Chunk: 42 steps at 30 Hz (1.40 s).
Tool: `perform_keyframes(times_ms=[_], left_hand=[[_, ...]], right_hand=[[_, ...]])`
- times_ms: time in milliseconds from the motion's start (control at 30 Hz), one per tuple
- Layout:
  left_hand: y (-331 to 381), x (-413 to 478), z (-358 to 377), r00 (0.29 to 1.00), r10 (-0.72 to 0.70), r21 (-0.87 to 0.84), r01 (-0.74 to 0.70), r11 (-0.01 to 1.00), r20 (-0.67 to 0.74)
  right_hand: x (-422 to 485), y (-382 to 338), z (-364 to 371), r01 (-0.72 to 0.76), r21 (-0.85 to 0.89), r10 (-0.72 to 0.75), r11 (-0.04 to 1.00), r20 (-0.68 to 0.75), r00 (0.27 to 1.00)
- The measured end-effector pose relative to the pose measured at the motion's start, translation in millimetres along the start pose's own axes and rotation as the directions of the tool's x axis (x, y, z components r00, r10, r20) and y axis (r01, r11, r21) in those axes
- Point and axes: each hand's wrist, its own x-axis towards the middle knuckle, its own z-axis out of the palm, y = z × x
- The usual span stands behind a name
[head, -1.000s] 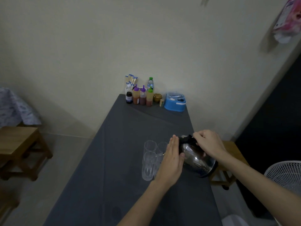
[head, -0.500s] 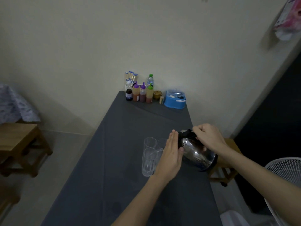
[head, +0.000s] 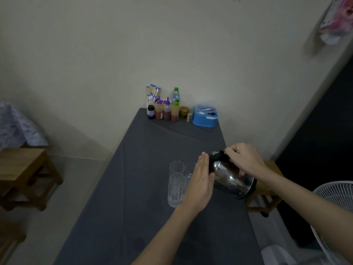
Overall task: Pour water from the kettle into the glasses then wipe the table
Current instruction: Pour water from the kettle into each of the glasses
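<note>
While our right hand (head: pixel 243 159) grips the black handle of the steel kettle (head: pixel 230 178), we hold it tilted toward the left of the frame, just right of centre above the grey-covered table (head: pixel 133 188). Our left hand (head: pixel 200 182) is open and flat, fingers straight, its palm pressed against the kettle's lid end. Clear glasses (head: pixel 176 185) stand clustered on the table immediately left of that hand, partly hidden behind it; we cannot tell whether water is flowing or how full they are. At the table's far end, upper centre of the frame, stand sauce bottles (head: pixel 164 110), a green-capped water bottle (head: pixel 175 94) and a blue container (head: pixel 205 116) against the wall. A white fan (head: pixel 336 196) shows at the lower right edge, a wooden stool (head: pixel 21 165) at the left.
</note>
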Motion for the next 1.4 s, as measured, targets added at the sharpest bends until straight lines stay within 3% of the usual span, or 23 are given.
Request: perform_keyframes(times_ms=[633,800,1000,1400], left_hand=[[-3.6,1.5,-6.4,1.0,-0.014,0.011,0.014,1.0,-0.002],[-4.4,3.3,-6.5,1.0,0.0,0.05,-0.001,0.999,0.006],[-0.9,2.7,-6.1,0.998,0.047,0.116,-0.051,0.992,0.042],[-0.4,28.0,12.7,0.98,0.171,0.277,-0.193,0.941,0.103]], right_hand=[[3.5,-7.3,1.5,0.019,-0.002,-0.019,1.0,0.015,1.0],[1.7,5.9,10.2,-0.006,0.066,0.006,0.998,-0.007,1.0],[-13.0,18.3,20.1,-0.122,0.203,0.134,0.971,-0.042,0.99],[-29.0,61.5,48.4,-0.375,0.644,0.488,0.667,0.002,0.873]])
